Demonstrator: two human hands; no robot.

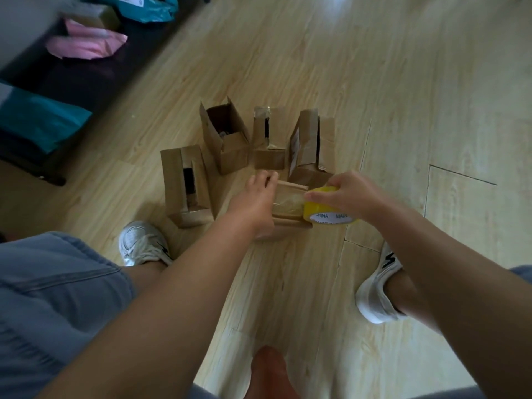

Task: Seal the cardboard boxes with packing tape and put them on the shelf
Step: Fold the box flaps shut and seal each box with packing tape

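From the head view, a small cardboard box [288, 206] lies on the wooden floor [403, 96] between the person's feet and a cluster of four open boxes [226, 136]. A strip of clear packing tape runs across its top. The left hand [254, 203] lies on the box, its fingers [266, 177] stretched fairly straight and pressing down near the far edge. The right hand [349, 191] has its fingers curled round a yellow tape roll [328, 211], which sits at the box's right end. The roll's white core reads "CHINA" and "MADE"; a lower line is too cut off to read. The rightmost open box bears a white label [294, 149], which is illegible. White sneakers [144, 243] flank the arms. Pink and teal bags [86, 43] lie on a dark shelf [86, 79] at upper left.
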